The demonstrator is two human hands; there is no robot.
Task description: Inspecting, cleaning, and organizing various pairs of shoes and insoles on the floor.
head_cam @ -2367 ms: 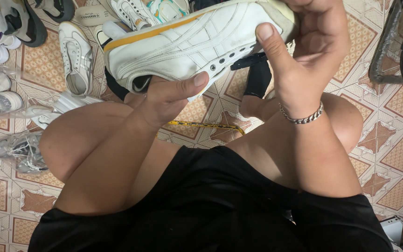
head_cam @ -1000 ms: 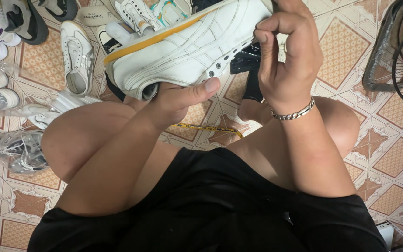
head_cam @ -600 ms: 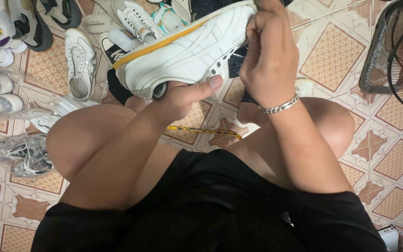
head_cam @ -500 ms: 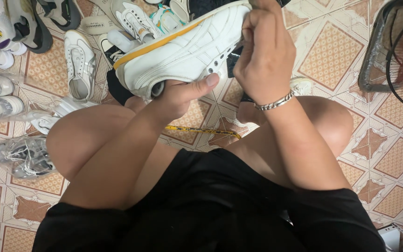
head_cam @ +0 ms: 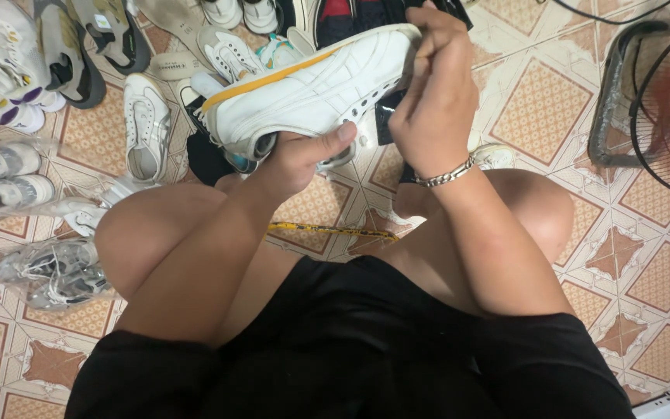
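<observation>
Head view, looking down, shows us first our own lap: black shorts point(head_cam: 366, 341) and two bare knees raised above a patterned tiled floor point(head_cam: 537, 101). A yellow cord point(head_cam: 327, 230) lies on the tiles between our legs.

Past the knees, both hands are on a white sneaker point(head_cam: 312, 93) with a yellow stripe along its side. We hold it up in the air above the floor, lying on its side and slanting up toward the right. Our left hand point(head_cam: 304, 155) supports it from below, thumb pressed flat against the lower edge and the remaining fingers curled under, out of sight. Our right hand point(head_cam: 432, 93), with a silver bracelet point(head_cam: 445, 175) at the wrist, is closed over the upper right end of the shoe, fingers folded tight against it; we cannot tell exactly what the fingertips pinch there.

Beyond the sneaker, more footwear is spread on the tiles: a single white shoe point(head_cam: 146, 128) lies flat just left of it, bagged grey pairs point(head_cam: 52, 271) sit near our left knee, and a jumble of light and dark shoes point(head_cam: 48, 54) fills the far left corner. At the far right, well apart from the hands, stands a wire-guard fan point(head_cam: 664, 109).
</observation>
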